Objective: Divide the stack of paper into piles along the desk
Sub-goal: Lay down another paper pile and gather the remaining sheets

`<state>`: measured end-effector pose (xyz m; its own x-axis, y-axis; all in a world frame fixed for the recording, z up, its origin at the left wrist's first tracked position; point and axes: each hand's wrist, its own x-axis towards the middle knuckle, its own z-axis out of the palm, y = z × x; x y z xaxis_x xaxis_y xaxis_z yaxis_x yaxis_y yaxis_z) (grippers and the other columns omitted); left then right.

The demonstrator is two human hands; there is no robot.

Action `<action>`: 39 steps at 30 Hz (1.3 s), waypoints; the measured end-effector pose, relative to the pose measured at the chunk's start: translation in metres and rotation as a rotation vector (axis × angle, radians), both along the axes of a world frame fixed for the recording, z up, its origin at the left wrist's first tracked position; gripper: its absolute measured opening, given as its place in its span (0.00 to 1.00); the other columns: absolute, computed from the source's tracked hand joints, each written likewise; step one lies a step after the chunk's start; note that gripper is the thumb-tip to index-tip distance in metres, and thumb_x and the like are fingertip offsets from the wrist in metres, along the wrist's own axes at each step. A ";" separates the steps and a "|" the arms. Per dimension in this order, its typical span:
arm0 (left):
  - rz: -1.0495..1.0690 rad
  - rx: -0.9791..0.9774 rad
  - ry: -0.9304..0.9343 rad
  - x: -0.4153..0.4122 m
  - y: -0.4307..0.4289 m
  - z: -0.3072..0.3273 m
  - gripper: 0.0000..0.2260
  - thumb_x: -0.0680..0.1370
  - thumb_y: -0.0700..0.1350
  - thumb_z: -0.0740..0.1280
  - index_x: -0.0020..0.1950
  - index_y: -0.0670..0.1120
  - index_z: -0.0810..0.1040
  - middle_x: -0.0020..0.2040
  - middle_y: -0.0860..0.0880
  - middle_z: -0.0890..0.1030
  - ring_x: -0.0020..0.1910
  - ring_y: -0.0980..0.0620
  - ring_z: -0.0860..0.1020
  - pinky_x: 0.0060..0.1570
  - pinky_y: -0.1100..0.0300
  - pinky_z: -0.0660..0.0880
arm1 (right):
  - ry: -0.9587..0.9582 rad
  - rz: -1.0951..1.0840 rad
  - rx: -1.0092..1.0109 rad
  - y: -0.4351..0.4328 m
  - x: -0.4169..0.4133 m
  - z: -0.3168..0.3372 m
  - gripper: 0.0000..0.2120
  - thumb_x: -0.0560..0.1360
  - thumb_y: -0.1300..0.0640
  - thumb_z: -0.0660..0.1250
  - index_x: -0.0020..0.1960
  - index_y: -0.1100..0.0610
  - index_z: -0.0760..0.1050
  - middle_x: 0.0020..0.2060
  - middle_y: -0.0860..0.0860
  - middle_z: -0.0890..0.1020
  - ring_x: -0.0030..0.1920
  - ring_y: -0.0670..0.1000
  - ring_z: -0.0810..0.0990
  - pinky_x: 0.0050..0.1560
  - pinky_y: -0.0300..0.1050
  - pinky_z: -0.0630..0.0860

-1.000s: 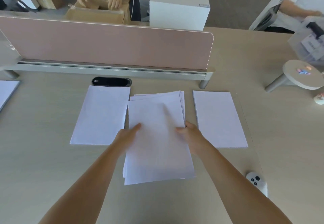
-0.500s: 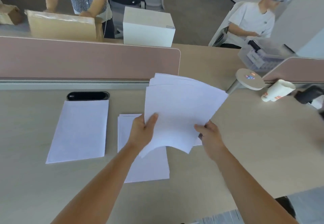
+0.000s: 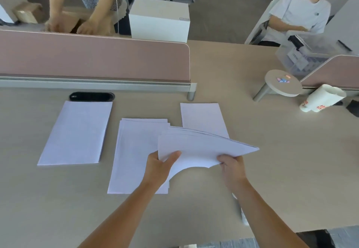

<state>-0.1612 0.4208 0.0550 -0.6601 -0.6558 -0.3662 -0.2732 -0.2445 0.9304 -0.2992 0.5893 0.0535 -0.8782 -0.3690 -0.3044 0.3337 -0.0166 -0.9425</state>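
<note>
Three flat piles: white paper sheets in a row on the pale wooden desk (image 3: 272, 160), nearer its left edge: left pile (image 3: 75, 133), middle pile (image 3: 134, 150), right pile (image 3: 202, 117).
Held stack: fanned sheaf of white paper (image 3: 204, 146), lifted over the middle and right piles.
Left hand (image 3: 159, 166): grips the sheaf's near left corner, thumb on top.
Right hand (image 3: 232, 168): grips its near edge.
Clear plastic bin (image 3: 310, 53): far right corner, holding blurred labelled items.
White paper cup (image 3: 322, 98): tipped by the right edge; contents unseen.

A beige desk (image 3: 272, 170) was lit evenly. Beyond the fingers (image 3: 173, 154), a pink divider panel (image 3: 93, 57) was mounted across it, and grey-brown floor (image 3: 223, 14) was seen farther off.
</note>
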 end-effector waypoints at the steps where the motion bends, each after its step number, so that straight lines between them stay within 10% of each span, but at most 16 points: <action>1: 0.027 0.002 -0.005 0.000 0.006 -0.003 0.05 0.74 0.44 0.75 0.40 0.52 0.83 0.35 0.57 0.85 0.35 0.62 0.82 0.36 0.69 0.77 | 0.005 0.020 0.016 0.004 -0.003 -0.003 0.10 0.61 0.68 0.63 0.38 0.55 0.77 0.33 0.48 0.77 0.39 0.51 0.73 0.44 0.47 0.68; 7: 0.096 -0.029 -0.096 -0.005 0.033 -0.011 0.06 0.70 0.40 0.78 0.41 0.49 0.83 0.33 0.59 0.85 0.36 0.61 0.83 0.31 0.72 0.74 | 0.011 0.181 0.086 0.032 -0.022 -0.018 0.04 0.59 0.64 0.66 0.31 0.59 0.70 0.29 0.54 0.71 0.33 0.56 0.68 0.37 0.49 0.65; 11: 0.074 -0.094 -0.099 -0.003 0.032 -0.006 0.10 0.69 0.37 0.78 0.47 0.47 0.83 0.37 0.59 0.85 0.38 0.63 0.83 0.36 0.70 0.76 | 0.005 0.363 0.175 0.041 -0.032 -0.018 0.22 0.69 0.68 0.71 0.20 0.55 0.70 0.20 0.43 0.69 0.23 0.48 0.65 0.31 0.40 0.61; 16: 0.156 -0.091 -0.048 -0.013 0.048 -0.002 0.08 0.70 0.40 0.78 0.44 0.51 0.84 0.38 0.57 0.86 0.39 0.61 0.84 0.40 0.66 0.77 | 0.033 0.403 0.101 0.040 -0.036 -0.009 0.14 0.73 0.64 0.74 0.41 0.45 0.86 0.42 0.45 0.88 0.44 0.47 0.86 0.51 0.46 0.80; 28: 0.119 -0.011 -0.049 -0.020 0.059 -0.002 0.16 0.61 0.43 0.80 0.48 0.46 0.84 0.44 0.49 0.87 0.45 0.49 0.85 0.45 0.55 0.81 | 0.034 0.446 0.145 0.053 -0.053 -0.006 0.11 0.69 0.64 0.77 0.48 0.51 0.83 0.42 0.44 0.88 0.44 0.45 0.86 0.52 0.45 0.80; 39: 0.182 0.032 -0.080 -0.024 0.069 -0.004 0.06 0.70 0.38 0.78 0.43 0.44 0.84 0.32 0.52 0.84 0.31 0.50 0.81 0.25 0.61 0.73 | 0.051 0.449 0.181 0.059 -0.053 -0.004 0.09 0.70 0.60 0.78 0.47 0.50 0.84 0.42 0.45 0.88 0.46 0.51 0.85 0.50 0.45 0.78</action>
